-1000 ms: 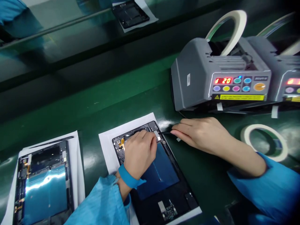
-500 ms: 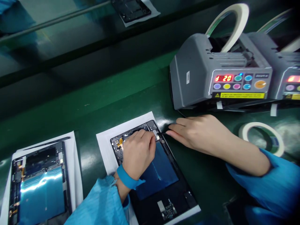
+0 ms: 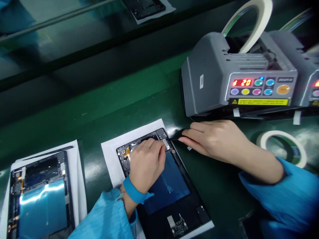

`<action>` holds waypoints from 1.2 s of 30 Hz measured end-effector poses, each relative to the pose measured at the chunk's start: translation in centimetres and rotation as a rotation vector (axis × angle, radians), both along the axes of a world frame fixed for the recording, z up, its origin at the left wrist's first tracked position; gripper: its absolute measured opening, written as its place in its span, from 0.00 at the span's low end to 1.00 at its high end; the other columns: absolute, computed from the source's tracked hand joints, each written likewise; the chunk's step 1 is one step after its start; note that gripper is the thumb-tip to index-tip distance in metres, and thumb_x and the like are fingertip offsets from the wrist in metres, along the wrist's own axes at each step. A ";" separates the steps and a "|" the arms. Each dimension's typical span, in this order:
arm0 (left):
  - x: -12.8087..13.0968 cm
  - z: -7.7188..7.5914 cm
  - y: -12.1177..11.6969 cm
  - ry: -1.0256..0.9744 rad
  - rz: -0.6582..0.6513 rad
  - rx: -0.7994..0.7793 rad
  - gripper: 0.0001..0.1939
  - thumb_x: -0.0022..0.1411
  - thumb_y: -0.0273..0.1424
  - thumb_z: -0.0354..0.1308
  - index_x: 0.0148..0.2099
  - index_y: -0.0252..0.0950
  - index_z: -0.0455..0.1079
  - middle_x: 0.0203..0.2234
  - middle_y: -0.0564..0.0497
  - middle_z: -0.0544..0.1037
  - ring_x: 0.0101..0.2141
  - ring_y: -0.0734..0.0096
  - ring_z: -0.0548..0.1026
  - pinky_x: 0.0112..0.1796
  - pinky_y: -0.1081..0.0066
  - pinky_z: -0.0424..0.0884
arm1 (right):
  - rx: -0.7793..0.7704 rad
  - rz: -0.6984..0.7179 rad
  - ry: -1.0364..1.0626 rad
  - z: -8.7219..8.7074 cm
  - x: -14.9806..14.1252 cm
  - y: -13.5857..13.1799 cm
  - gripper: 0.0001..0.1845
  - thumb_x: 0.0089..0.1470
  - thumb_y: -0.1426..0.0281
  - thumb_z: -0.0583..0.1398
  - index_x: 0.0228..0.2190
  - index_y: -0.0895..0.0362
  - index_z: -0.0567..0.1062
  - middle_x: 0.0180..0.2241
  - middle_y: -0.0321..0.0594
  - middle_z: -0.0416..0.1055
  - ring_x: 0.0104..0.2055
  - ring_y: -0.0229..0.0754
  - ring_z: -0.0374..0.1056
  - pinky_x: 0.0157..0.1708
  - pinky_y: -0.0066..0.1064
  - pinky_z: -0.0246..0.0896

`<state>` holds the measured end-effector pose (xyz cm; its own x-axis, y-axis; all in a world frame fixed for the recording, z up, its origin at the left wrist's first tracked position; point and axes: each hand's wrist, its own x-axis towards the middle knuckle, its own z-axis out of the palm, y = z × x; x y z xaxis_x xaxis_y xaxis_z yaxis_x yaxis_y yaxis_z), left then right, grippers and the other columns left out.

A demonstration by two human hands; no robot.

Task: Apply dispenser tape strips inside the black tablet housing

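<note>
Opened black rectangular tablet (image 3: pixel 168 186) under the curled left hand (image 3: pixel 148 162)
It lies on white paper (image 3: pixel 109 157) beside the right hand (image 3: pixel 211 139), which pinches a thin black tool (image 3: pixel 175 139) at the tablet's edge; whether the left grips anything is hidden.

Light glints (image 3: pixel 94 170) on the green worktop (image 3: pixel 124 106), a dark band (image 3: pixel 74 71) beyond.

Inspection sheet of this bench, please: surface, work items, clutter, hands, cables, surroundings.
Surface: glossy green bench top
Work items: opened tablet on white paper; thin black tool at its edge
Clutter: loose tape roll, small pale scrap
Left hand: over the tablet's upper part, grip hidden
Right hand: pinching the tool
Cables: no loose cord clearly made out
Surroundings: second opened tablet left, two tape dispensers right, dark device across
</note>
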<state>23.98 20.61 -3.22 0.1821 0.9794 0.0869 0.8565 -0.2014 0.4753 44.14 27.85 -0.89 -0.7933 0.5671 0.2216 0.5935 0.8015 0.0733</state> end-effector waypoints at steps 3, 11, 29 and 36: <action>0.0 0.0 0.0 -0.005 0.004 0.004 0.06 0.63 0.25 0.52 0.34 0.36 0.69 0.27 0.53 0.71 0.30 0.69 0.69 0.31 0.68 0.61 | 0.032 0.023 -0.039 0.1 -0.4 0.2 0.20 0.62 0.64 0.52 0.21 0.57 0.70 0.21 0.35 0.62 0.23 0.37 0.62 0.24 0.32 0.42; 0.0 -0.1 0.1 -0.009 0.000 -0.004 0.06 0.64 0.25 0.52 0.35 0.36 0.69 0.27 0.53 0.71 0.30 0.69 0.69 0.31 0.68 0.61 | -0.010 0.074 -0.055 0.5 -0.7 0.6 0.20 0.62 0.63 0.52 0.23 0.57 0.72 0.21 0.35 0.63 0.22 0.38 0.61 0.24 0.32 0.41; 0.2 0.1 0.1 -0.018 -0.005 0.006 0.07 0.64 0.25 0.51 0.34 0.35 0.69 0.26 0.53 0.70 0.29 0.70 0.68 0.30 0.68 0.61 | 0.019 0.048 -0.054 0.6 -0.3 0.0 0.18 0.62 0.64 0.52 0.24 0.59 0.72 0.21 0.36 0.62 0.23 0.38 0.60 0.25 0.32 0.42; 0.1 0.1 0.2 -0.018 -0.004 0.005 0.08 0.65 0.26 0.51 0.34 0.36 0.69 0.26 0.53 0.70 0.28 0.70 0.69 0.30 0.68 0.61 | 0.017 0.043 -0.078 0.8 -0.7 0.2 0.19 0.62 0.64 0.52 0.21 0.58 0.68 0.20 0.36 0.62 0.22 0.37 0.59 0.24 0.32 0.41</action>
